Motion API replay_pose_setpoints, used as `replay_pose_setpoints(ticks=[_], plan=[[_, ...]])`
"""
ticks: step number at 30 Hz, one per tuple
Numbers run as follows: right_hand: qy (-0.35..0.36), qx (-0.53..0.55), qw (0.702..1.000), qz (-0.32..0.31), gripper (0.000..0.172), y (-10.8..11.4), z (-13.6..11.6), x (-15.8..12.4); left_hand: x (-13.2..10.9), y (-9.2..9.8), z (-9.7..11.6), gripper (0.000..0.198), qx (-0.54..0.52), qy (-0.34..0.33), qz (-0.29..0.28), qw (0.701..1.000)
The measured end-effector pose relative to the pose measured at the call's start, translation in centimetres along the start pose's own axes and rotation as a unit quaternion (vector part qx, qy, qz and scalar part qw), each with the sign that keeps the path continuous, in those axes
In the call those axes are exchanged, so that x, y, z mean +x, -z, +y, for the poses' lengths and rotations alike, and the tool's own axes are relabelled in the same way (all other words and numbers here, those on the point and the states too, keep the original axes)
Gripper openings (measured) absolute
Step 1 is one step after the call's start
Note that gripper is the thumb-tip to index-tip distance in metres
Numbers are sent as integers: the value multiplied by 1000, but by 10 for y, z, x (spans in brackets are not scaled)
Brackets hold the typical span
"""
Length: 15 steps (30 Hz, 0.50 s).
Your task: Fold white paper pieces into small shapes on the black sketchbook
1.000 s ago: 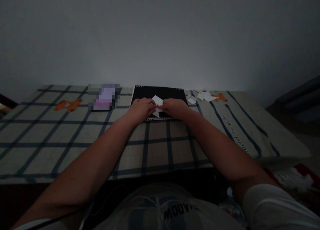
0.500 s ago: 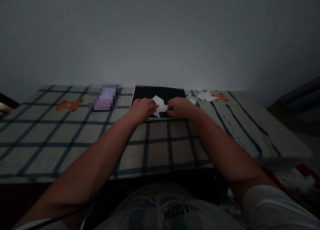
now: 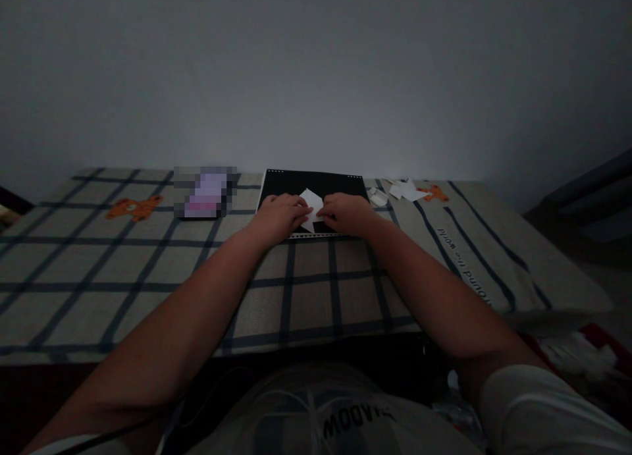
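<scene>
A small folded white paper point(image 3: 311, 199) lies on a black board with punched edges point(image 3: 316, 181), perhaps a sketchbook cover. My left hand point(image 3: 279, 216) presses its closed fingers onto the paper's left side. From the right, my right hand point(image 3: 349, 214) has its fingers bent together with the fingertips on the paper's right side. Both hands partly cover the paper, so its full shape is hidden.
On the checked tablecloth point(image 3: 162, 303), a phone point(image 3: 206, 195), partly pixelated, lies to the left. Right of the board are a small white folded piece point(image 3: 378, 197) and more white folded paper point(image 3: 407, 189). A wall point(image 3: 316, 80) rises behind the table.
My right hand has moved left along the paper, towards my left hand. The paper part that stuck out to the right is now covered or folded over. My left hand stays in place.
</scene>
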State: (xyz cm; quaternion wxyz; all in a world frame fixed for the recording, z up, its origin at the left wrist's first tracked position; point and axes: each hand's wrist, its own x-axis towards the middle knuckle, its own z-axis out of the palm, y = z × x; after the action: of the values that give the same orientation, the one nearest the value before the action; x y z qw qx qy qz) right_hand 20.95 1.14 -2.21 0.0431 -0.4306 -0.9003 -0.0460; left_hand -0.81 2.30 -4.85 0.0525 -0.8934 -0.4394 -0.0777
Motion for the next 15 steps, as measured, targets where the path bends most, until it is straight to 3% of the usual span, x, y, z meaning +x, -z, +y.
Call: replay_pose_setpoints(ticks=[9,15], plan=[[0,-6,1000,-10,40,-7,4,3,0,4,3,32,-8,8,-10,1000],[2,7,1000,-30,31,6,3,1,-2,6,4,32,-10,13,-5,1000]])
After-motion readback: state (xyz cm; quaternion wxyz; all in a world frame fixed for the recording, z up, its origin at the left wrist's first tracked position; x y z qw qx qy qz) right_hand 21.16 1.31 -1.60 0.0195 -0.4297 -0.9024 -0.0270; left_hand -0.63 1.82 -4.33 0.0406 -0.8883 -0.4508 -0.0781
